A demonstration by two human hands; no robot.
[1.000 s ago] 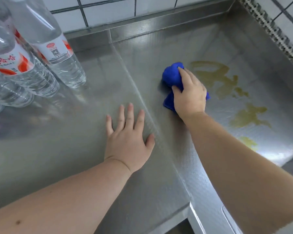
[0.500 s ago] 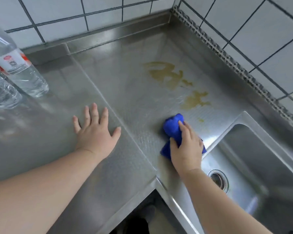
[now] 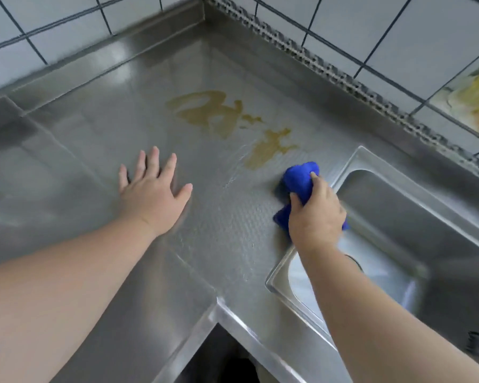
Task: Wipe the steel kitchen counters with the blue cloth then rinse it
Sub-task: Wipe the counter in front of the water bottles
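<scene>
- The right hand grips the bunched blue cloth and presses it on the table, right at the near corner of the sink; a second ago it was wiping farther back, beside the stain.
- The left hand lies flat on the steel with fingers spread, holding nothing, much as it did a second ago.
- The view has swung right: the water bottles seen a second ago are out of frame, and the sink has come into sight.
- A faint wet streak runs from the near edge of the yellow-brown stain toward the table's front, which suggests the stroke pulled through there.
- Most of the stain remains, in two patches toward the back corner by the tiled wall, so the wiping looks far from done.
- With the cloth so near the basin, a rinse would be easy, but the task wants the table wiped first; another pass over the stain seems due.
</scene>
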